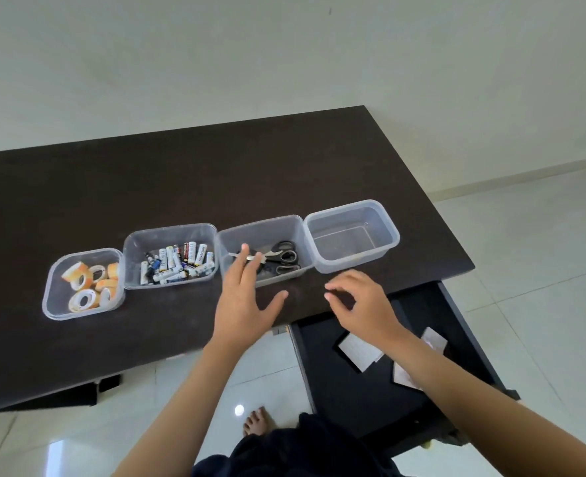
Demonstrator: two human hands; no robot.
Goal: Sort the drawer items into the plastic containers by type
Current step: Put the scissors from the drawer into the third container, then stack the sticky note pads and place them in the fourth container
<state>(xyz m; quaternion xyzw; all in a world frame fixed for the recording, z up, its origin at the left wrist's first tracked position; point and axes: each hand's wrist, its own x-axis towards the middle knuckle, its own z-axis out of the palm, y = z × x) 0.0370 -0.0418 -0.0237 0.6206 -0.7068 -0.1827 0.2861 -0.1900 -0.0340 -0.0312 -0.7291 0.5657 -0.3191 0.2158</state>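
Table, dark; pale tiled floor.

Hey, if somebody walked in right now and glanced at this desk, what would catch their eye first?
Probably the row of four clear containers on the dark table: orange tape rolls in the leftmost, batteries next, scissors third, and the rightmost container holding nothing visible. Then the two bare hands in front: the left hand spread at the scissors container, the right hand loosely curled above the open drawer, where white paper slips remain.
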